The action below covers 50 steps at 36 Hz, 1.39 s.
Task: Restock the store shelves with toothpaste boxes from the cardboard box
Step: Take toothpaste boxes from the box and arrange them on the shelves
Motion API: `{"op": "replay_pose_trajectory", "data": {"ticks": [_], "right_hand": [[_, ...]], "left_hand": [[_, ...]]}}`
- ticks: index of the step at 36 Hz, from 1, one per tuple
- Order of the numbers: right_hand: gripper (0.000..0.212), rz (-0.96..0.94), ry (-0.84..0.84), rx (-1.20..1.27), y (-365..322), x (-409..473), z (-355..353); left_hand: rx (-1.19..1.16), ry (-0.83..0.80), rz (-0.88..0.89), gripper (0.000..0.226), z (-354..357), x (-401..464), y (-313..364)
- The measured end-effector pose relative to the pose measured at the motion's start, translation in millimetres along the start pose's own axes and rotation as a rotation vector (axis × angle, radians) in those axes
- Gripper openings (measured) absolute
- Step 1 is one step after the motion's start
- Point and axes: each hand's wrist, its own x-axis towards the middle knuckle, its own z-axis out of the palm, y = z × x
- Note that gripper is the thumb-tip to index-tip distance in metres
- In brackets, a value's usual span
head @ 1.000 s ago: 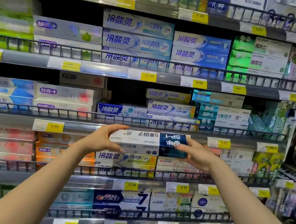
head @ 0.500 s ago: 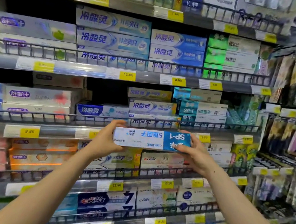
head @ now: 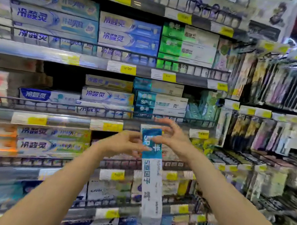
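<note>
While it stands nearly upright in front of the shelving, the toothpaste box (head: 150,173) shows a dark blue top end with white lettering and a long white body printed with grey characters. The left hand (head: 123,143) pinches that blue end from the left, fingers curled narrow around its edge; the right hand (head: 172,135) touches it from the right with fingers spread, though blur hides how firmly it grips. One box is held, by two hands. On the shelf just above, near its right end behind a wire front rail (head: 93,111), three matching boxes (head: 161,102) lie stacked. Yellow price tags (head: 128,69) line each shelf edge, and hanging packets (head: 276,84) fill the right-hand rack
</note>
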Motion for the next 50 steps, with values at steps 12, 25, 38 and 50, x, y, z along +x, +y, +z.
{"op": "replay_pose_trajectory", "data": {"ticks": [12, 25, 38, 50], "right_hand": [[0.047, 0.110, -0.160, -0.269, 62, -47, -84], [0.051, -0.177, 0.057, -0.376, 39, 20, -115], [0.054, -0.420, 0.159, -1.118, -1, 110, -127], [0.043, -0.328, -0.115, -0.880, 16, 169, -135]], "left_hand": [[-0.536, 0.425, 0.163, 0.015, 72, 24, 10], [-0.099, 0.578, 0.169, 0.059, 21, 49, 25], [1.211, 0.805, -0.140, 0.051, -59, 97, -12], [1.192, 0.919, -0.053, 0.082, -47, 104, -16]]}}
